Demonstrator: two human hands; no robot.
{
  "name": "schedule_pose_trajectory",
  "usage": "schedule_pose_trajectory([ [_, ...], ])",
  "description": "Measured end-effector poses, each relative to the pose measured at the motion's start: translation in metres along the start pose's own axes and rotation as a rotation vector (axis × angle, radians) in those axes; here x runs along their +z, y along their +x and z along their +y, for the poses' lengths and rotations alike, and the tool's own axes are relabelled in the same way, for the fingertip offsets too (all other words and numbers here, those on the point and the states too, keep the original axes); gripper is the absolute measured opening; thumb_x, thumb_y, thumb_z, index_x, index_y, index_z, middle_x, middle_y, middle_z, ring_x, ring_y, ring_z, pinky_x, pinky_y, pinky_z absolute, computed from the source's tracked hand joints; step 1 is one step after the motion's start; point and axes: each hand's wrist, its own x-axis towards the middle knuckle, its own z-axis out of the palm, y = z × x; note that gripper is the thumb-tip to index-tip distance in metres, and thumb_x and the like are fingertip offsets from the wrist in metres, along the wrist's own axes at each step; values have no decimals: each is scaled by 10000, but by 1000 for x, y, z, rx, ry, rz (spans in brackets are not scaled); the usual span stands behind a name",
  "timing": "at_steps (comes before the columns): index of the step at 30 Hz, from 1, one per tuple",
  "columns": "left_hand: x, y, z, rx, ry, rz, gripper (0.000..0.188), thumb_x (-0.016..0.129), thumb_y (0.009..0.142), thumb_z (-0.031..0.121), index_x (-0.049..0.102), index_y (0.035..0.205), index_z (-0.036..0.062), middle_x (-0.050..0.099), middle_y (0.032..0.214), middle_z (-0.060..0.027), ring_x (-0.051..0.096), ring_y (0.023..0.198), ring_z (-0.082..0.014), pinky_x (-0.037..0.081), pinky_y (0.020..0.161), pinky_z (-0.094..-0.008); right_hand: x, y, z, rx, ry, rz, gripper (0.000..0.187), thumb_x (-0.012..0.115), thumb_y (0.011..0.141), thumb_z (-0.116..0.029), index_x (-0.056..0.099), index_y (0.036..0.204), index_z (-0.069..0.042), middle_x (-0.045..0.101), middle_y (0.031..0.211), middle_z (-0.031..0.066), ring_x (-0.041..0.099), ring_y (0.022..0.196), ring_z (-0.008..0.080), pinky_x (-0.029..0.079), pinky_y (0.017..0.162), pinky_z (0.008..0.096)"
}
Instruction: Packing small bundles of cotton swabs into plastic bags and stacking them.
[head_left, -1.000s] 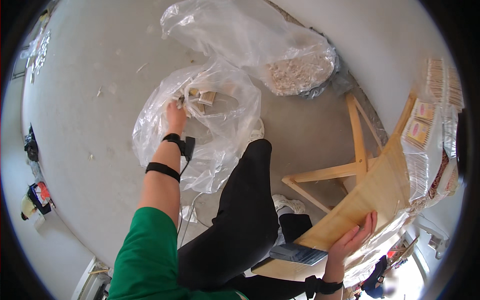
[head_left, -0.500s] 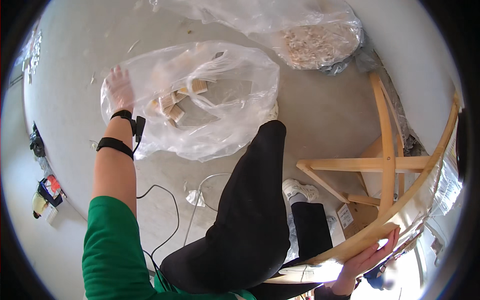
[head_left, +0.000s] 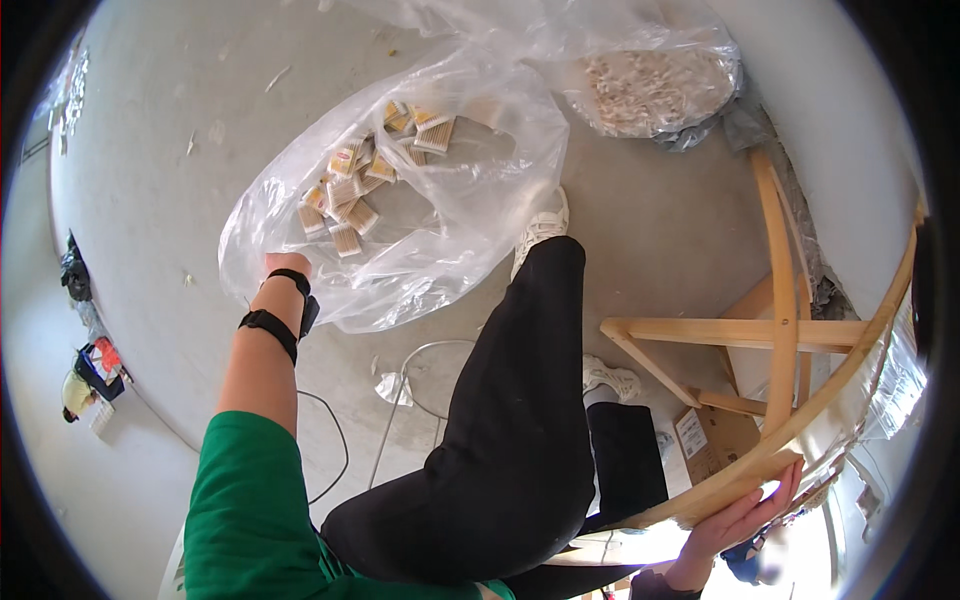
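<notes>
My left hand (head_left: 288, 263) is bent at the near left rim of a large clear plastic bag (head_left: 440, 275); its fingers are hidden, so I cannot tell whether they grip the plastic. Through the bag show several small packs of thin wooden sticks (head_left: 345, 190), some with yellow labels, piled toward its left and far side. At the lower right, my right hand (head_left: 725, 522) rests against a curved wooden edge (head_left: 800, 425), its fingers stretched out along the surface and holding nothing.
A second clear bag full of pale small pieces (head_left: 660, 92) lies at the far right. Wooden legs and crossbars (head_left: 735, 332) stand at right, with a cardboard box (head_left: 715, 435) behind them. My shoe (head_left: 545, 232) touches the bag's near side. A thin cable (head_left: 345, 440) crosses the floor.
My left hand has drawn back toward me from the bag's left side, and its spread fingers no longer show. The bag has shifted shape, exposing more packs. My right hand stays put.
</notes>
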Motion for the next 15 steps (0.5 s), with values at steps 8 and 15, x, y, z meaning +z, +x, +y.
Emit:
schedule_pose_trajectory([
  [8, 13, 56, 43, 18, -887, 454, 501, 591, 868, 421, 584, 1123, -11, 646, 1072, -204, 621, 1036, -327, 488, 846, -407, 0, -1, 2, 7, -21, -19, 431, 241, 998, -195, 367, 1366, -10, 372, 1412, 142, 344, 1327, 292, 285, 1096, 425],
  [15, 35, 85, 89, -234, -1646, 609, 592, 806, 699, 338, 555, 1046, -72, 652, 1001, -185, 635, 928, -298, 495, 804, -362, 4, -6, 12, -13, 0, -17, 432, 232, 1005, -194, 318, 1387, -11, 346, 1423, 155, 298, 1360, 305, 257, 1121, 452],
])
